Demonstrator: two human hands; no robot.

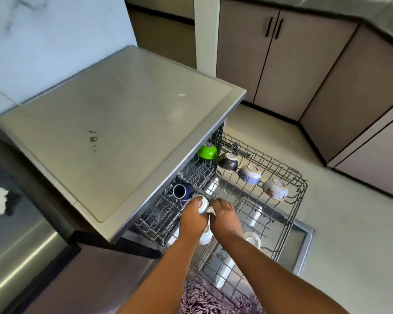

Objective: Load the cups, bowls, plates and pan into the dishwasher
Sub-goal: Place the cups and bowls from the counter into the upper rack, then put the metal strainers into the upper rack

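A white cup (203,203) sits on the pulled-out upper rack (281,225) just beside a dark blue cup (182,191), gripped by the left hand (192,214) while the right hand (224,215) pinches its handle

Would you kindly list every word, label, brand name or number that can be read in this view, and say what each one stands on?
None can be read.
Dishwasher top: dark smudges only, no lettering.
Bowls in the upper rack: painted patterns, no text.
White cup between the left hand and right hand: no print visible.
Cabinet doors: plain.
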